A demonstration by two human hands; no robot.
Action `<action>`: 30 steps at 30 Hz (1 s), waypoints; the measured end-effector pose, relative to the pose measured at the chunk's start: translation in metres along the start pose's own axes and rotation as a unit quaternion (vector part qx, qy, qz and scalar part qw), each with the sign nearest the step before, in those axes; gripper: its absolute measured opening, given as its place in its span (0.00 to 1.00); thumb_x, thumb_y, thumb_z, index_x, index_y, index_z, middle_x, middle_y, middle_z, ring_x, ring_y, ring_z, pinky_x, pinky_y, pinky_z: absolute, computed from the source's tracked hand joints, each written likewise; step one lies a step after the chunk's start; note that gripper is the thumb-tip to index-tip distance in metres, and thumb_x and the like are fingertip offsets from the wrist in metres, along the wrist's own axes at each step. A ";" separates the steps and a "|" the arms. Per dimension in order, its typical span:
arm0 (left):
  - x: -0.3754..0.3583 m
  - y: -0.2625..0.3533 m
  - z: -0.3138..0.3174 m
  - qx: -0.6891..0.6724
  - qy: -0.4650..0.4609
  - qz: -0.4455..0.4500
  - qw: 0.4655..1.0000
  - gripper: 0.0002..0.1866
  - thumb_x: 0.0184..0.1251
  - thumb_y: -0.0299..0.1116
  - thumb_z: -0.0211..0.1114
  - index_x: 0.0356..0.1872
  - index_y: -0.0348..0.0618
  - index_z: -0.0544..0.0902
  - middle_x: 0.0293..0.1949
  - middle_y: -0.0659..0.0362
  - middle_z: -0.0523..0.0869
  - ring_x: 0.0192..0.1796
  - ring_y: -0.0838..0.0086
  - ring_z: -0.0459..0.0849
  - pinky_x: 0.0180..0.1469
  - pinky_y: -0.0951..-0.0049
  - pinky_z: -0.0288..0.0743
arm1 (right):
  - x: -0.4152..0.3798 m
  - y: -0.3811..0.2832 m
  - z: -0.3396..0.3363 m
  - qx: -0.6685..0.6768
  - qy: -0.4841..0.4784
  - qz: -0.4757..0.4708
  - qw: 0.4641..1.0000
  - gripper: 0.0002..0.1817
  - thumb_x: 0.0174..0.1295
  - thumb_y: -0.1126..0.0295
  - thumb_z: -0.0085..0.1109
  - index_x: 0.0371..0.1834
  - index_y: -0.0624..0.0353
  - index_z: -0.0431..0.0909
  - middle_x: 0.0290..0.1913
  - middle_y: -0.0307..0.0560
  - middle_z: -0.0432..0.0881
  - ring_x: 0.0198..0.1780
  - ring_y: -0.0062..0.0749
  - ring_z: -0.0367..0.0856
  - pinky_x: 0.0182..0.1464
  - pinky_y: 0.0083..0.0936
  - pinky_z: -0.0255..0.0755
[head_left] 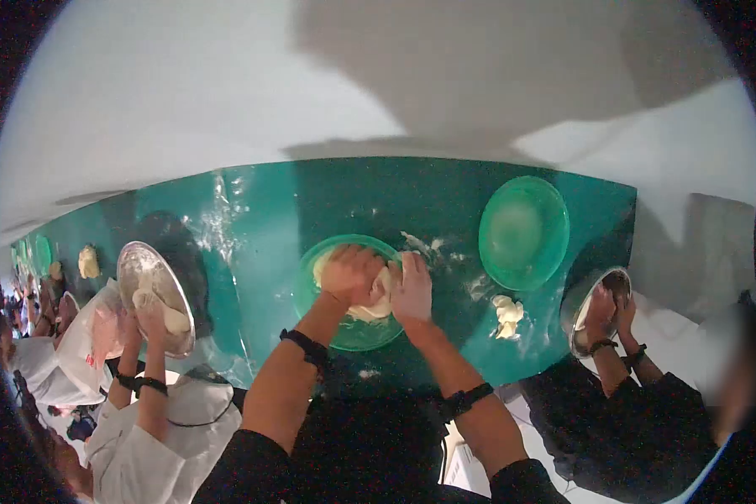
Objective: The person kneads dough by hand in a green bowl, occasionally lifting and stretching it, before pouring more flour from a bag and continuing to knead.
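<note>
In front of me a translucent green bowl [357, 343] holds pale, soft dough [370, 312]. My left hand [350, 274] is inside the bowl, its fingers bent over the dough and slightly blurred. At the bowl's right rim is my right hand [412, 287], dusted with flour, its fingers curled over the edge and its thumb side near the dough. Both hands partly hide the dough.
A second green bowl [525, 233] stands to the right, with a lump of dough [506, 317] nearer me. Co-workers on both sides have hands in metal bowls [189, 332] [569, 340]. Flour is scattered over the green table cover [265, 218]; another dough lump [88, 261] lies far left.
</note>
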State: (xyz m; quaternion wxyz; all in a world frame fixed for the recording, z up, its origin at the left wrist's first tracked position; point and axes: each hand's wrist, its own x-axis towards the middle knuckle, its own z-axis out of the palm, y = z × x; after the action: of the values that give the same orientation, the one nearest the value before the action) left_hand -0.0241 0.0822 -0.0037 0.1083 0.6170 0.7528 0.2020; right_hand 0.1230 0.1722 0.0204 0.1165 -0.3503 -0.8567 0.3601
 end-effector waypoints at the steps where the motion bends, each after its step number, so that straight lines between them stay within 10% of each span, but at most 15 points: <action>1: -0.005 -0.001 0.008 -0.006 -0.013 0.008 1.000 0.16 0.43 0.45 0.64 0.33 0.51 0.85 0.37 0.57 0.85 0.42 0.57 0.85 0.46 0.54 0.79 | -0.009 0.004 0.003 -0.003 0.009 0.014 1.000 0.17 0.74 0.67 0.58 0.59 0.67 0.74 0.56 0.70 0.78 0.57 0.71 0.77 0.59 0.56 0.73; 7: 0.006 -0.012 0.020 -0.034 0.000 0.011 0.999 0.15 0.41 0.46 0.65 0.29 0.50 0.83 0.32 0.59 0.84 0.32 0.56 0.84 0.39 0.53 0.78 | -0.003 0.005 0.012 -0.001 0.001 0.130 0.992 0.20 0.68 0.70 0.62 0.62 0.60 0.73 0.56 0.66 0.78 0.59 0.67 0.78 0.61 0.54 0.78; 19: -0.092 0.061 -0.067 0.048 0.018 -0.153 0.987 0.17 0.59 0.39 0.70 0.48 0.43 0.84 0.48 0.50 0.84 0.56 0.53 0.81 0.65 0.48 0.73 | -0.016 -0.012 0.019 0.022 0.099 0.132 0.986 0.17 0.71 0.74 0.60 0.61 0.59 0.73 0.50 0.65 0.82 0.52 0.70 0.81 0.51 0.54 0.77; 30: -0.044 0.026 -0.028 0.029 -0.043 0.007 0.999 0.25 0.49 0.49 0.69 0.46 0.45 0.88 0.46 0.51 0.88 0.54 0.54 0.85 0.68 0.51 0.73 | -0.015 -0.011 0.025 -0.010 0.084 0.175 0.981 0.19 0.73 0.71 0.58 0.64 0.64 0.75 0.52 0.65 0.84 0.53 0.66 0.84 0.52 0.53 0.80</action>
State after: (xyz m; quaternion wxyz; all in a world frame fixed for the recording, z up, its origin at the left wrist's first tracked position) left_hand -0.0037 0.0389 0.0290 0.1214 0.6331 0.7487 0.1543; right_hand 0.1171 0.1428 0.0116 0.1202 -0.5249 -0.7727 0.3360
